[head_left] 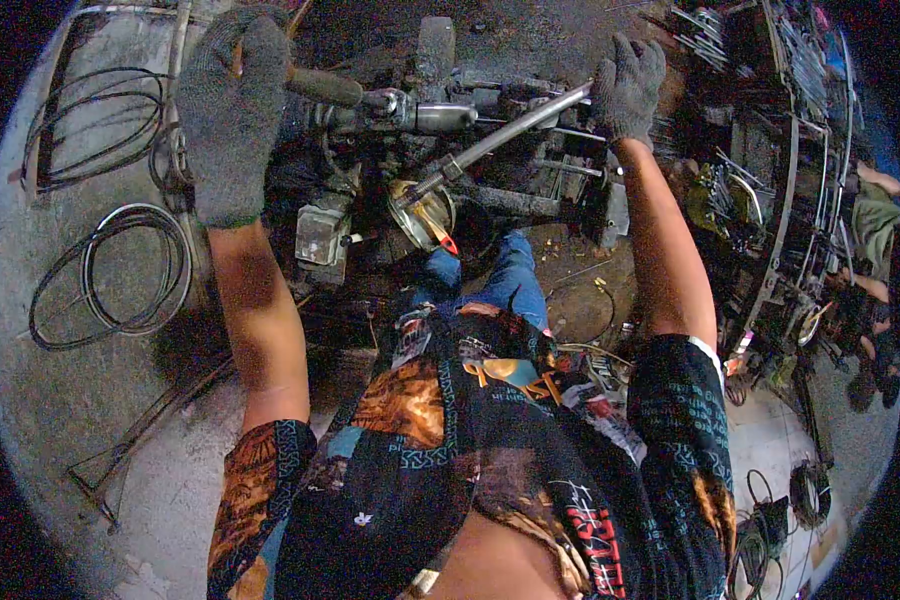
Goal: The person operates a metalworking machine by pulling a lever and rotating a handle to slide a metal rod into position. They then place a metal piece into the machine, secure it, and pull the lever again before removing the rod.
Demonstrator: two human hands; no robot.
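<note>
My left hand point(232, 125), in a grey knitted glove, is closed around a dark handle point(328, 87) that juts out to its right toward a metal machine point(445, 118). My right hand point(632, 92), gloved the same way, is at the upper end of a long metal bar point(515, 130). Its fingers appear bent over that end, though the palm side is hidden. The bar slants down to the left, its lower end over a round tin point(417, 222). A brush with a red-tipped handle point(444, 238) leans in the tin.
Coils of black cable point(110, 275) lie on the concrete floor at left. A metal rack point(785, 210) holding rods and scrap stands at right, with another person's arm point(878, 180) beyond it. A boxy metal part point(322, 235) sits left of the tin.
</note>
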